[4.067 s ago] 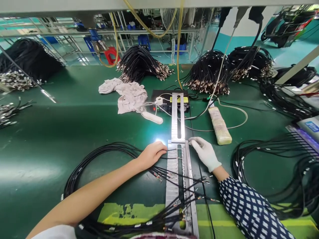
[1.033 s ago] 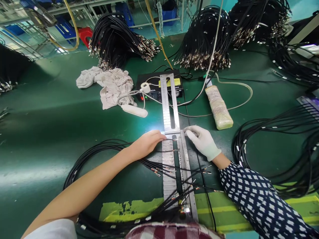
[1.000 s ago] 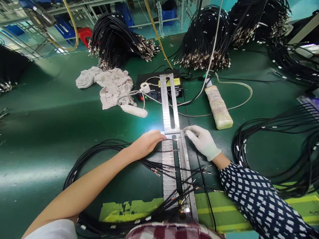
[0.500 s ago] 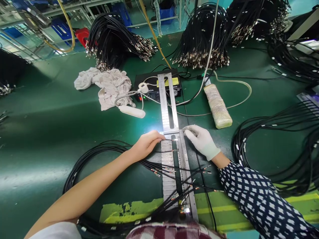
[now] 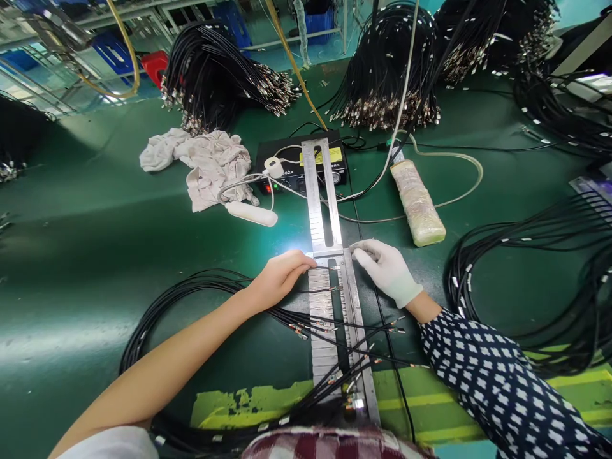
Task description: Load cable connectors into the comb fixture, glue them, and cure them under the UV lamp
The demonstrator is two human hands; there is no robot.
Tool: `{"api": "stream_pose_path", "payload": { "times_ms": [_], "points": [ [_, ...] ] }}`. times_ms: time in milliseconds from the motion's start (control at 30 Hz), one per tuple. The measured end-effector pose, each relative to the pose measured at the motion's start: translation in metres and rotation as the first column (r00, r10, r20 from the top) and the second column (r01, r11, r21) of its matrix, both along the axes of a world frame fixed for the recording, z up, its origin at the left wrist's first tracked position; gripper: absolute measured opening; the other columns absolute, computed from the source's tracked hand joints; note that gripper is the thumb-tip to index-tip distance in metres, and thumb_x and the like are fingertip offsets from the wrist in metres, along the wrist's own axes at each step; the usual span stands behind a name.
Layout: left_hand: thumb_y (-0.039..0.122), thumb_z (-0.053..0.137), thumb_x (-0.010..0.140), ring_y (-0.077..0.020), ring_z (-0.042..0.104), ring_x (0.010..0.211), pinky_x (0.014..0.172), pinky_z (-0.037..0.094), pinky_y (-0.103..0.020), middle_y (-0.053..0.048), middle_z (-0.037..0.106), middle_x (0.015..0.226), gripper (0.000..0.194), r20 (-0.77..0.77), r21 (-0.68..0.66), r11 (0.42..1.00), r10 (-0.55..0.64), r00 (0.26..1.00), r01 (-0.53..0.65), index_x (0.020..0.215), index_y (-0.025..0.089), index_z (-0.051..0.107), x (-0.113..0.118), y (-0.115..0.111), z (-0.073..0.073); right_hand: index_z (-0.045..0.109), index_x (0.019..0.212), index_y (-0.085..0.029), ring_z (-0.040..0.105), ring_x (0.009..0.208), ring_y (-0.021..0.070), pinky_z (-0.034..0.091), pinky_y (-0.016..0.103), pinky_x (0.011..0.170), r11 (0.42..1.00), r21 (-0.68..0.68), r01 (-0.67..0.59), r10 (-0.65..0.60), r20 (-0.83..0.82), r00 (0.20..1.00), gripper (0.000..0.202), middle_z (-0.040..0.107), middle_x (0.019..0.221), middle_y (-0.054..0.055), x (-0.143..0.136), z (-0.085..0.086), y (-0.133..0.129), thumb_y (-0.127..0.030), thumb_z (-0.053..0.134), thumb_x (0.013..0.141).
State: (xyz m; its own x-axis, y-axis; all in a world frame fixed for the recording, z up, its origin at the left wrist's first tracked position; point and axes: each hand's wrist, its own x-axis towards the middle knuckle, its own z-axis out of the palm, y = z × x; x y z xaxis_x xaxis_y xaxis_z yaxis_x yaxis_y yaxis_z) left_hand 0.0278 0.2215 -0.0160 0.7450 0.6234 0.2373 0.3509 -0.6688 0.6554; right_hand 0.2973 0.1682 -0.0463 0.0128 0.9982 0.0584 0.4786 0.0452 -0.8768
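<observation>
A slotted metal fixture (image 5: 321,357) runs lengthwise down the middle of the green table. My bare left hand (image 5: 282,277) is at its left edge, fingers pinched on a thin black cable (image 5: 325,267) whose stripped end lies across the slot. Opposite, my right hand (image 5: 385,268), in a white glove, has its fingertips closed together at the fixture's right rail; whatever they hold is too small to tell. More black cables (image 5: 191,280) loop left of the fixture, their ends lying over its lower part.
A black control box (image 5: 291,159) stands behind the fixture, with a white cloth (image 5: 215,166) on its left and a wrapped block (image 5: 418,204) on its right. Large cable bundles (image 5: 396,64) lie at the back; coiled cables (image 5: 459,274) are at the right.
</observation>
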Motion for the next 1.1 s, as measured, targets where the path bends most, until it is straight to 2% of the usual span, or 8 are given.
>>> {"api": "stream_pose_path", "payload": {
  "times_ms": [133, 333, 500, 667, 767, 833, 933, 1100],
  "points": [
    [0.012, 0.047, 0.099, -0.0016, 0.058, 0.091, 0.084, 0.045, -0.011, 0.004, 0.063, 0.098, 0.019, 0.018, -0.057, 0.998, 0.039, 0.999, -0.037, 0.107, 0.019, 0.063, -0.001, -0.003, -0.003, 0.070, 0.100, -0.024, 0.067, 0.097, 0.0142, 0.052, 0.030, 0.089, 1.000, 0.010, -0.001, 0.001, 0.000, 1.000, 0.023, 0.070, 0.102, -0.004, 0.000, 0.000, 0.000, -0.037, 0.053, 0.094],
    [0.012, 0.046, 0.100, -0.0036, 0.056, 0.094, 0.087, 0.044, -0.013, 0.000, 0.061, 0.099, 0.019, -0.044, 0.038, 0.999, -0.020, 0.999, 0.022, 0.110, 0.015, 0.061, -0.003, -0.006, 0.001, 0.070, 0.099, -0.024, 0.067, 0.096, 0.0136, 0.052, 0.029, 0.088, 1.000, 0.013, -0.002, 0.002, 0.000, 1.000, 0.022, 0.070, 0.102, -0.004, 0.001, 0.001, 0.000, -0.036, 0.052, 0.094],
    [0.013, 0.047, 0.099, -0.0032, 0.057, 0.083, 0.078, 0.045, -0.014, 0.002, 0.063, 0.090, 0.020, 0.030, -0.086, 0.994, 0.069, 0.997, -0.067, 0.104, 0.017, 0.066, 0.000, -0.004, -0.003, 0.070, 0.099, -0.023, 0.067, 0.097, 0.0143, 0.052, 0.030, 0.088, 1.000, 0.012, 0.001, -0.001, 0.002, 1.000, 0.023, 0.070, 0.102, -0.003, 0.000, 0.002, 0.000, -0.036, 0.052, 0.094],
    [0.018, 0.051, 0.098, -0.0056, 0.060, 0.083, 0.076, 0.047, -0.016, -0.001, 0.065, 0.092, 0.017, 0.042, -0.082, 0.993, 0.090, 0.995, -0.086, 0.104, 0.016, 0.067, 0.001, -0.007, -0.009, 0.071, 0.100, -0.021, 0.067, 0.097, 0.0156, 0.052, 0.030, 0.088, 1.000, 0.014, -0.008, 0.009, -0.008, 1.000, 0.024, 0.070, 0.102, -0.001, 0.000, 0.002, 0.001, -0.036, 0.052, 0.095],
    [0.024, 0.059, 0.095, -0.0075, 0.061, 0.080, 0.069, 0.047, -0.018, -0.002, 0.065, 0.092, 0.013, 0.014, -0.011, 0.994, 0.106, 0.994, -0.106, 0.102, 0.015, 0.065, 0.002, -0.008, -0.011, 0.071, 0.100, -0.020, 0.067, 0.096, 0.0165, 0.053, 0.031, 0.088, 1.000, 0.010, -0.008, 0.008, -0.022, 1.000, 0.025, 0.070, 0.103, 0.001, 0.000, 0.002, 0.001, -0.037, 0.052, 0.095],
    [0.022, 0.057, 0.096, -0.0087, 0.060, 0.079, 0.071, 0.048, -0.019, -0.003, 0.065, 0.090, 0.012, 0.002, 0.140, 0.987, 0.080, 0.997, -0.080, 0.100, 0.014, 0.064, 0.002, -0.007, -0.011, 0.071, 0.100, -0.020, 0.067, 0.096, 0.0168, 0.053, 0.031, 0.089, 1.000, 0.005, -0.005, 0.006, -0.032, 0.999, 0.025, 0.070, 0.103, 0.002, 0.000, 0.002, 0.001, -0.037, 0.052, 0.094],
    [0.017, 0.054, 0.096, -0.0108, 0.057, 0.080, 0.074, 0.048, -0.022, -0.004, 0.062, 0.086, 0.011, -0.029, 0.363, 0.932, 0.032, 0.999, -0.019, 0.100, 0.012, 0.063, 0.004, -0.006, -0.009, 0.071, 0.099, -0.020, 0.067, 0.096, 0.0167, 0.053, 0.031, 0.088, 1.000, 0.004, -0.002, 0.002, -0.026, 1.000, 0.025, 0.070, 0.103, 0.002, 0.000, 0.002, 0.001, -0.037, 0.053, 0.094],
    [0.017, 0.056, 0.095, -0.0096, 0.059, 0.081, 0.076, 0.047, -0.020, -0.003, 0.064, 0.089, 0.009, -0.009, 0.302, 0.953, 0.041, 0.999, -0.036, 0.100, 0.013, 0.062, 0.006, -0.004, -0.006, 0.070, 0.101, -0.022, 0.067, 0.099, 0.0158, 0.053, 0.031, 0.090, 1.000, 0.002, -0.011, 0.011, -0.005, 1.000, 0.025, 0.070, 0.104, -0.001, 0.000, 0.001, 0.000, -0.037, 0.052, 0.095]
  ]
}}
